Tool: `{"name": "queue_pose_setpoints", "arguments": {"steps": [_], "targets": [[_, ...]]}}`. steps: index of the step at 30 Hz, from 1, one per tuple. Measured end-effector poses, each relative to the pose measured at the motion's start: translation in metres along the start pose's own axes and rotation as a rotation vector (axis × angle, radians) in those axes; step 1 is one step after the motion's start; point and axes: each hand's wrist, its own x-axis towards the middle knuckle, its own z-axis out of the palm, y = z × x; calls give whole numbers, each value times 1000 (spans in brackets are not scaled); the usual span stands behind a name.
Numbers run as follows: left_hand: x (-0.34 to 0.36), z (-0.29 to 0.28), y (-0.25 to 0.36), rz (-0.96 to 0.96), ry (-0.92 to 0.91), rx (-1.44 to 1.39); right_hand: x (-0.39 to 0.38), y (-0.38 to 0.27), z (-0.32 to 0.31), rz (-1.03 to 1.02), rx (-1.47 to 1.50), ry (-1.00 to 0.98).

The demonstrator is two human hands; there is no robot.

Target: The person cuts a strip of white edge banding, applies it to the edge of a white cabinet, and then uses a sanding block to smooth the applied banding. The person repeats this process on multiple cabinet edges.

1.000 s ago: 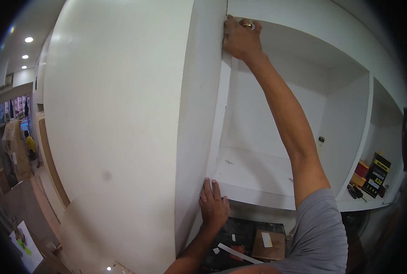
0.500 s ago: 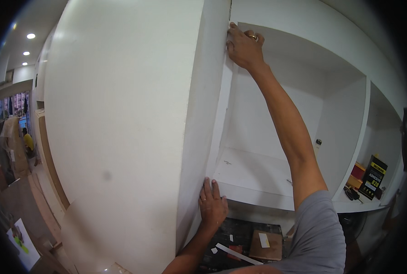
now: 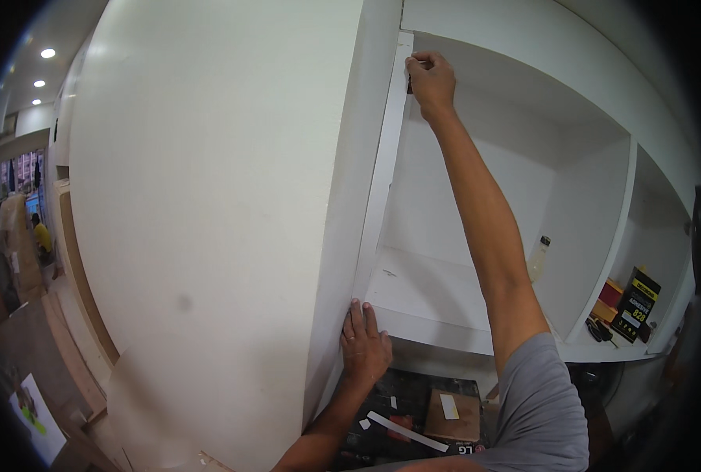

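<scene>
My right hand is raised to the upper left of a white open cabinet, fingers closed round a small dark item I cannot make out, against a narrow white strip along the opening's left edge. My left hand lies with fingers stretched out against the strip's lower part, beside a tall white panel. Inside the cabinet stands a small bottle with a dark cap.
The right compartment holds a black-and-yellow can, a red-orange box and black tools. Below lie a brown board and a loose white strip on a dark surface. A person in yellow is at far left.
My right hand has shifted down and slightly right from the top corner, uncovering the strip's upper end, and its fingers are curled more tightly. My left hand stays nearly in place, slightly higher in view.
</scene>
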Motion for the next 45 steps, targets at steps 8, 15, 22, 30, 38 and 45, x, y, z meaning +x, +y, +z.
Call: {"name": "queue_pose_setpoints", "arguments": {"steps": [8,15,22,30,38,45], "targets": [[0,1,-3,-5,-31,-32,7,5,7,-51,-48,68],[5,-2,0,-22,-84,-92,8,23,17,-388,-289,253],[10,3,-10,-7,-66,-107,-38,25,14,-394,-290,73],[8,8,-12,-16,-42,-112,-107,21,-9,-560,-313,-43],[10,10,-15,4,-42,-116,-188,11,-44,-779,-560,-327],[7,17,-17,5,-23,-114,-271,-1,-81,-732,-559,-590]]}}
